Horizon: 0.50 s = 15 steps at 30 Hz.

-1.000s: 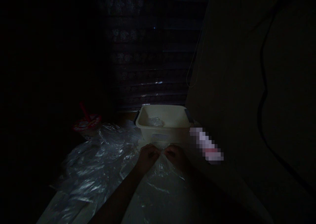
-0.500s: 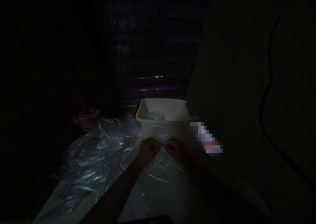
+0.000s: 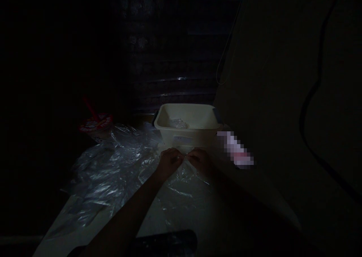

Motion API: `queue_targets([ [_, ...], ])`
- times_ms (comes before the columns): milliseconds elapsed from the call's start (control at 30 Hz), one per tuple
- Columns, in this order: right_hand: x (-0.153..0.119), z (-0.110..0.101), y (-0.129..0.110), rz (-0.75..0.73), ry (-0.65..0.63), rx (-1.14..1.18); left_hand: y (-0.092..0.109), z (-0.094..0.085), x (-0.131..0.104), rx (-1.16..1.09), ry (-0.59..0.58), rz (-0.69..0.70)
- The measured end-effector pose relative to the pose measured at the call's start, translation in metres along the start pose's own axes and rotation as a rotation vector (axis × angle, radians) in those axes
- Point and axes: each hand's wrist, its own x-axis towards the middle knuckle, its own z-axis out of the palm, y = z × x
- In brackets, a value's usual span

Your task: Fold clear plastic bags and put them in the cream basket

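In the dim head view, my left hand (image 3: 169,162) and my right hand (image 3: 201,162) meet just in front of a cream plastic bin (image 3: 192,136). The fingertips of both are pinched together at the top of a clear plastic bag (image 3: 183,174), which hangs down toward the table. Crumpled clear plastic (image 3: 178,123) lies inside the bin. Left of my left hand spreads a large heap of clear plastic bags (image 3: 113,170).
A cup with a red patterned lid and red straw (image 3: 96,123) stands behind the heap. Right of the bin lies a pixelated pink-white item (image 3: 236,151). A dark object (image 3: 169,242) sits at the table's near edge (image 3: 65,226). A dark cable (image 3: 304,117) hangs at right.
The whole scene sits slightly higher in the picture, and more of the dark object at the near edge shows. My hands keep the same pinch on the bag.
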Motion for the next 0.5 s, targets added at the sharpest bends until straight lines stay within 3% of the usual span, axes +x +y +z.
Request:
queue_targets([
  [200, -0.0007, 0.0005, 0.0025, 0.022, 0.018, -0.011, -0.0001, -0.0002, -0.0005, 0.021, 0.001, -0.018],
  [500, 0.0004, -0.0011, -0.0009, -0.086, -0.057, -0.079, 0.0011, -0.0002, -0.0001, 0.064, 0.009, -0.061],
])
